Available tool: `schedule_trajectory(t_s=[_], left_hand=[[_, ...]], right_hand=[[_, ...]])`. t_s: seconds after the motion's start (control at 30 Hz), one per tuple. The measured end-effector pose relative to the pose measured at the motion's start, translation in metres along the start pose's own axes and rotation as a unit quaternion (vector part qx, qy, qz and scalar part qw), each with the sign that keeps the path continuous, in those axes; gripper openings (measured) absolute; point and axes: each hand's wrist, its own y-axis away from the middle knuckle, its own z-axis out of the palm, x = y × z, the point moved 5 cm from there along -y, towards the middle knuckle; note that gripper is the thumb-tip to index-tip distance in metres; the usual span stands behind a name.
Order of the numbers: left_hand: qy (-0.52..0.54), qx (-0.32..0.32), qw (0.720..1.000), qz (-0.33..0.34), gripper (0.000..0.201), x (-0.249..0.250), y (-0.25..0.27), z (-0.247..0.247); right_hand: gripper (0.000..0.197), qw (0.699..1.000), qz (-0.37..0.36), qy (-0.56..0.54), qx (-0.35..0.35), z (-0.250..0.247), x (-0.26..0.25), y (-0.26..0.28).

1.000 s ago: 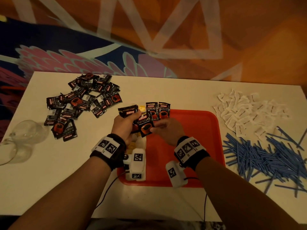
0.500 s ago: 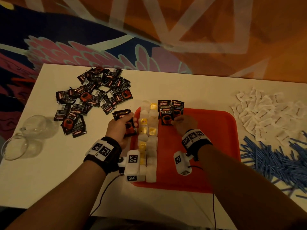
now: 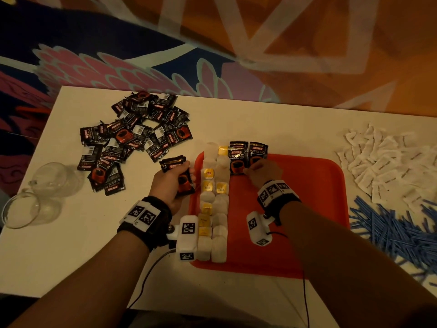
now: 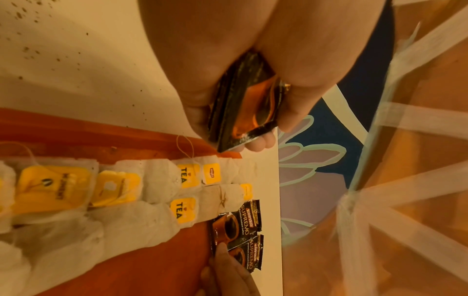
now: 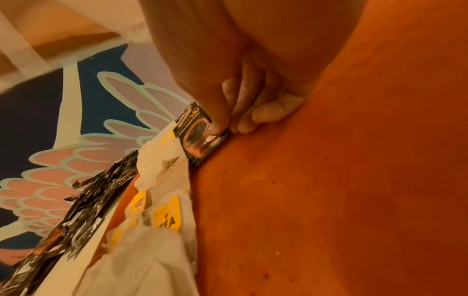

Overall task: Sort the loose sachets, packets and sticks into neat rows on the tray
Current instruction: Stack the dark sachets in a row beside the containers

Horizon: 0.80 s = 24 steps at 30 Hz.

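The red tray (image 3: 307,185) lies mid-table. Two columns of tea bags (image 3: 214,200) run down its left side. Black coffee sachets (image 3: 257,153) line its far edge. My right hand (image 3: 254,169) pinches the lower edge of the leftmost coffee sachet (image 3: 236,159), which lies flat beside the tea bags. In the right wrist view the thumb sits on that sachet (image 5: 200,132) and the fingers (image 5: 268,114) curl onto the tray. My left hand (image 3: 186,172) grips a small stack of coffee sachets (image 4: 253,100) just left of the tray's rim.
A loose pile of coffee sachets (image 3: 132,140) lies at the far left. White sachets (image 3: 387,162) and blue sticks (image 3: 397,230) are heaped right of the tray. Two glass cups (image 3: 54,178) lie near the table's left edge. Bare tray floor (image 5: 329,200) spreads right of the tea bags.
My right hand carried one coffee sachet away from the left hand's stack to the tray's far edge and laid it by the others. The left hand sank towards the tray's left rim.
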Motion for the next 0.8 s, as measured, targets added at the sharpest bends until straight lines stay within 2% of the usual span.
schedule_trajectory(t_s=[0.43,0.63,0.73,0.8], left_hand=[[0.001,-0.017,1.000,-0.005,0.008,-0.003,0.002,0.004],[0.048,-0.046,0.997,-0.038,0.020,-0.007,0.002,0.009],[0.010,-0.037,0.999,-0.021,0.025,-0.007,0.005,0.012],[-0.030,-0.023,0.999,0.004,0.018,-0.006,0.007,0.015]], right_hand=[[0.022,0.999,0.019,-0.047,0.013,0.005,0.006,-0.001],[0.021,0.999,0.003,-0.047,0.010,-0.002,0.010,0.004],[0.020,0.997,-0.001,-0.073,0.015,-0.008,0.011,0.010],[0.016,0.996,-0.012,-0.084,0.014,-0.011,0.009,0.015]])
